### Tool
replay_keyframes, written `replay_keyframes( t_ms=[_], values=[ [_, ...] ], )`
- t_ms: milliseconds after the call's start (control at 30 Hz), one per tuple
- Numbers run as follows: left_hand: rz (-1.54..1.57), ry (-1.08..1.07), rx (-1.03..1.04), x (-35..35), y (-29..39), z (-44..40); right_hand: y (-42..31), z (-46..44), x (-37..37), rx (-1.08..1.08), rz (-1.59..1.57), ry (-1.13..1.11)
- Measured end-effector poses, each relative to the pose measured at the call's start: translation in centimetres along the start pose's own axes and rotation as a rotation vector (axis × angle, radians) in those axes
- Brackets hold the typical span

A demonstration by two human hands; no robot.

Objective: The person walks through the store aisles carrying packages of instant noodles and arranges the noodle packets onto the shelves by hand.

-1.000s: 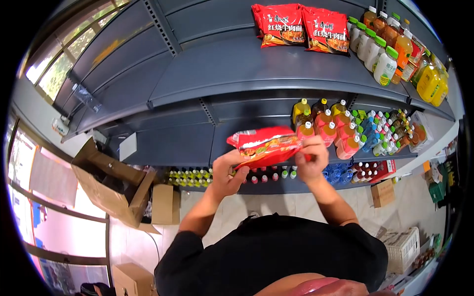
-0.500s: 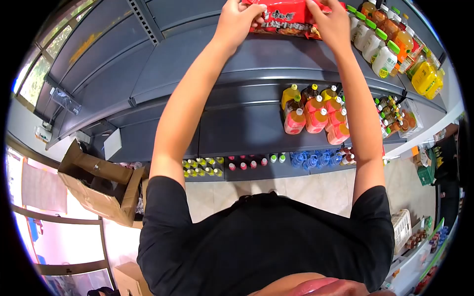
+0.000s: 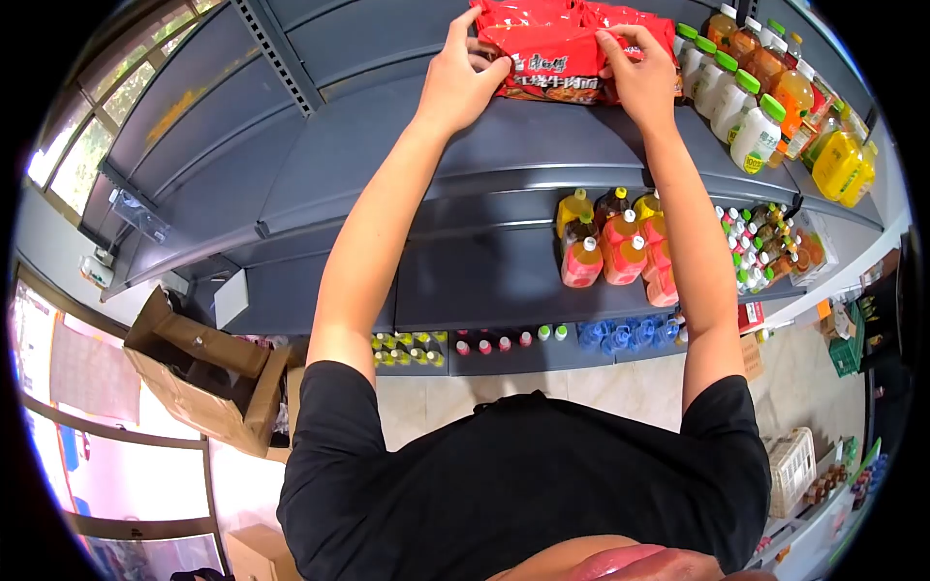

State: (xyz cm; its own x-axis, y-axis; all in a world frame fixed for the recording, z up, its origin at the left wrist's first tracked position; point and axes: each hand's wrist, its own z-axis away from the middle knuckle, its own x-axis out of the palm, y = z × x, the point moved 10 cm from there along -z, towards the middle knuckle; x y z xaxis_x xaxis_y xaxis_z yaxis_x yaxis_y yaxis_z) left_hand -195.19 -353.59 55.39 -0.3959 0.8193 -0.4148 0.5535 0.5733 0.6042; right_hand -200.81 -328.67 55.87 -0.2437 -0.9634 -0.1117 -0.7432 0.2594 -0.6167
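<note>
Red noodle packet [image 3: 550, 66] held on the upper shelf [image 3: 397, 136].
Its ends are clamped by the left hand [image 3: 462, 81] and right hand [image 3: 643, 81], apparently so it is steadied before similar packets [image 3: 531, 13].

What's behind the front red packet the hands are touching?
More red packets peek above the front packet. It covers much of them, so their number can't be told.

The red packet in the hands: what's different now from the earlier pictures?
The red packet moved up and forward to the upper shelf, in front of other red packets. The left hand and right hand are still on it. The green-capped white bottles stayed put.
</note>
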Motion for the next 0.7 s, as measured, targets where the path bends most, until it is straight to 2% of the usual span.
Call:
replay_keyframes(
  t_ms=[167, 233, 300, 333, 400, 433, 533, 700],
  values=[
    [-0.068, -0.041, 0.084, 0.8, 2.8, 0.6, 3.7, -0.7, -0.1, 0.155, -0.261, -0.005],
    [-0.144, -0.084, 0.117, 1.4, 3.4, 0.9, 3.5, -0.5, -0.3, 0.154, -0.315, 0.012],
    [-0.182, -0.064, 0.263, 1.8, 4.5, 1.6, 3.8, -0.2, -0.4, 0.211, -0.372, 0.002],
    [-0.2, -0.055, 0.333, 1.9, 4.9, 2.1, 3.0, -0.2, -1.1, 0.149, -0.329, 0.057],
    [-0.183, -0.184, 0.394, 2.6, 4.9, 2.4, 0.5, -0.3, -2.3, 0.027, -0.241, 0.162],
    [-0.173, -0.249, 0.423, 3.0, 5.1, 2.7, 0.8, -0.2, -2.4, 0.097, -0.23, 0.161],
    [-0.162, -0.272, 0.339, 3.2, 4.7, 2.9, 3.6, -0.4, -1.4, 0.247, -0.391, 0.081],
    [-0.262, -0.314, 0.245, 3.8, 2.1, 3.1, 3.0, -0.2, -0.8, 0.221, -0.301, 0.031]
  ],
)
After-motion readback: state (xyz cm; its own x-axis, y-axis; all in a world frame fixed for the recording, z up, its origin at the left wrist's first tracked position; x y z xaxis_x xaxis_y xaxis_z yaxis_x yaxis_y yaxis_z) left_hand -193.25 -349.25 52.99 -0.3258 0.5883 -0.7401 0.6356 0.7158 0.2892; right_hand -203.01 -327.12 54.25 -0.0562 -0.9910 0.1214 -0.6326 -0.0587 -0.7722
